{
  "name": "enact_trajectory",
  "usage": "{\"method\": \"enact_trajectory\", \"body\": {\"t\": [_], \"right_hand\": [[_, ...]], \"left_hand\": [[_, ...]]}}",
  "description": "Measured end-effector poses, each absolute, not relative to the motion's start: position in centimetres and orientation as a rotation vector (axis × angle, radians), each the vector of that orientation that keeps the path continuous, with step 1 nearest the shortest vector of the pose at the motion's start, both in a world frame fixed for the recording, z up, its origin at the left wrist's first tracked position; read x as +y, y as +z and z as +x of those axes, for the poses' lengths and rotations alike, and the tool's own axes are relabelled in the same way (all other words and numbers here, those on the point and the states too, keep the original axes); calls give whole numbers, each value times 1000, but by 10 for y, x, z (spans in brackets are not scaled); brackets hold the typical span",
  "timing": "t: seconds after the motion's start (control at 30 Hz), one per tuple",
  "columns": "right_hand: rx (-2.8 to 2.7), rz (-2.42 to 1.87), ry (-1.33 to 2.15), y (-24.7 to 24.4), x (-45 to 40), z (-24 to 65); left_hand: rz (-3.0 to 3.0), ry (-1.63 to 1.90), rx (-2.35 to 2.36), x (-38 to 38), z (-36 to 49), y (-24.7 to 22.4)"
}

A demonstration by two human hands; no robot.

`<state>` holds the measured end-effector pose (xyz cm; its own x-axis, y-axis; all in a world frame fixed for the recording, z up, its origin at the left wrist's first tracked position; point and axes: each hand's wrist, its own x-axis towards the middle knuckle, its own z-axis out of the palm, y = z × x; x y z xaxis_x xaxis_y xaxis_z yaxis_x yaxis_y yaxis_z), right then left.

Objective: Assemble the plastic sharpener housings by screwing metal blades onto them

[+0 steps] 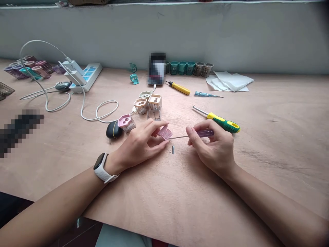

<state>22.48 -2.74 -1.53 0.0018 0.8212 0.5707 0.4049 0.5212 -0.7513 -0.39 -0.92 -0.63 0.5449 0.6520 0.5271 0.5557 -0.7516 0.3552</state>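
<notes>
Between the fingertips of my left hand (145, 142) is a pink pencil sharpener part (165, 133), tilted on the table. My right hand (212, 145) grips a screwdriver (205, 133) with a purple handle, and its thin shaft reaches the pink part's lower edge. Just in front lie a small metal blade (173, 150) and a tiny screw (170, 151). A pink-topped sharpener (126, 122) stands by my left knuckles, beside a round black case (113, 130). Beyond my left fingers are a clear container (153, 115) and several cream and peach-topped sharpeners (155, 101).
A green and yellow screwdriver (226, 124) lies beyond my right hand. Farther back are a yellow-handled screwdriver (180, 88), a blue one (207, 94), white papers (231, 81), a phone (156, 70) and teal containers (182, 68). White cables run from a power strip (90, 77) at left.
</notes>
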Motion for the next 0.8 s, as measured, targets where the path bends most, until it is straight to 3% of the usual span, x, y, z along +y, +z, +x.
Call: {"method": "enact_trajectory", "body": {"t": [0.8], "right_hand": [[-1495, -1063, 529, -16, -28, 225]], "left_hand": [[2425, 986, 1163, -6, -5, -13]]}}
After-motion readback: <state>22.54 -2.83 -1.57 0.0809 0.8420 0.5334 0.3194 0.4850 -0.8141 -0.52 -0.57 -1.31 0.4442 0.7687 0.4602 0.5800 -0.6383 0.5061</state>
